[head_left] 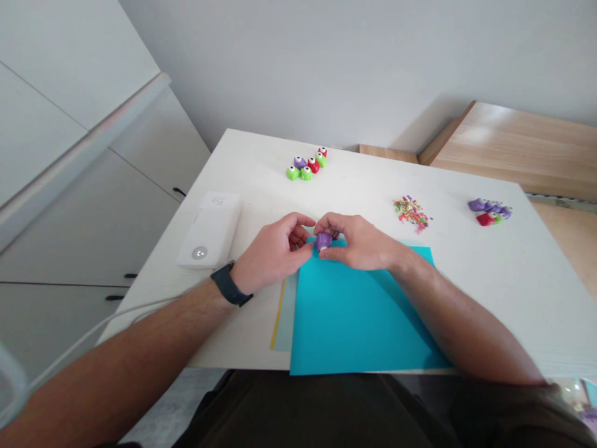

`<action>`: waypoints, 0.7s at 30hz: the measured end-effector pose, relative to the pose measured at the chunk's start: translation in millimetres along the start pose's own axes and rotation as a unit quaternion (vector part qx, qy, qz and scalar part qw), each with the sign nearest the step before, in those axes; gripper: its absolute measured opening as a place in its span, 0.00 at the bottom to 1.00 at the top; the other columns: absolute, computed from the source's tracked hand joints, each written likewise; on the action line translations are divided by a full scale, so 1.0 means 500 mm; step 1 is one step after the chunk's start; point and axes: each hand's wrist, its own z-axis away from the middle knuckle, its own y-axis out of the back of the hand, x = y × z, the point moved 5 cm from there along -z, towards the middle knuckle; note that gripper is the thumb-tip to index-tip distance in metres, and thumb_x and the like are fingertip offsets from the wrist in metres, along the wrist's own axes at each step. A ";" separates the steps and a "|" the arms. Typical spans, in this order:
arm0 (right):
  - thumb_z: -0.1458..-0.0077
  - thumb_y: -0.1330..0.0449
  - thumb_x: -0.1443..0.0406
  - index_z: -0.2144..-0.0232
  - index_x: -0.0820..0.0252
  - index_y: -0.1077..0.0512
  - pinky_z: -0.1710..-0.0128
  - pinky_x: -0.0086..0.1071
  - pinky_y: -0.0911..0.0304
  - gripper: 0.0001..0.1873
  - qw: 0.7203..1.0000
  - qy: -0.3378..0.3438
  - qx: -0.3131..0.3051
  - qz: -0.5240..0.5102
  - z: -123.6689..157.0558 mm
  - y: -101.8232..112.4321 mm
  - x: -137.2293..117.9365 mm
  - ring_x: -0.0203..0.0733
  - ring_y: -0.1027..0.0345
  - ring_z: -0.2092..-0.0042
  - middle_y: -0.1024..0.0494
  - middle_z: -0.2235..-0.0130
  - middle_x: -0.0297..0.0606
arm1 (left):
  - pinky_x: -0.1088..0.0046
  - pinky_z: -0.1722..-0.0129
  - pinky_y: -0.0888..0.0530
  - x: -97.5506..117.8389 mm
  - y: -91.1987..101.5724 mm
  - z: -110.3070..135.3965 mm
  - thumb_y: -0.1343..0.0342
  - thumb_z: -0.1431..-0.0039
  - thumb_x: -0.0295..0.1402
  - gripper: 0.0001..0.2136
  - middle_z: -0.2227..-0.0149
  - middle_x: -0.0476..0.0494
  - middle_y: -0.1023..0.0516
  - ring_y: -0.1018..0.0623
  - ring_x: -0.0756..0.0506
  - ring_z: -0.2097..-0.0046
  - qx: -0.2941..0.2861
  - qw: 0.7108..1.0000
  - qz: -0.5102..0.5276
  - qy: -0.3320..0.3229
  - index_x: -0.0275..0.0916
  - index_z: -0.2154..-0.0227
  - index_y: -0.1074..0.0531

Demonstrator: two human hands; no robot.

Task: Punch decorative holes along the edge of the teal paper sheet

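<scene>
White table (489,280) across the middle of the frame, teal paper sheet (359,317) at lower centre, small craft punches (305,165) at upper centre, paper confetti (411,213) right of centre; left hand (273,252) and right hand (359,242) curled nearly shut, fingers of both gripping a purple craft punch (323,241) at the sheet's top edge

A purple craft punch (323,241) meets a turquoise paper sheet (359,317) on the white table (513,280); far left, green and red punches (305,165); far right, purple and red punches (487,211) beside multicoloured confetti (411,213).

Power bank (209,229) left of hands (273,249)
</scene>
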 end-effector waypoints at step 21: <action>0.46 0.34 0.67 0.57 0.57 0.26 0.59 0.32 0.37 0.13 1.000 0.006 -0.004 0.013 -0.002 -0.009 0.004 0.38 0.28 0.60 0.20 0.61 0.32 | 0.65 0.57 0.19 -0.004 -0.004 -0.001 0.39 0.40 0.36 0.17 0.60 0.46 0.19 0.18 0.45 0.60 -0.005 1.000 0.012 -0.006 0.42 0.48 0.29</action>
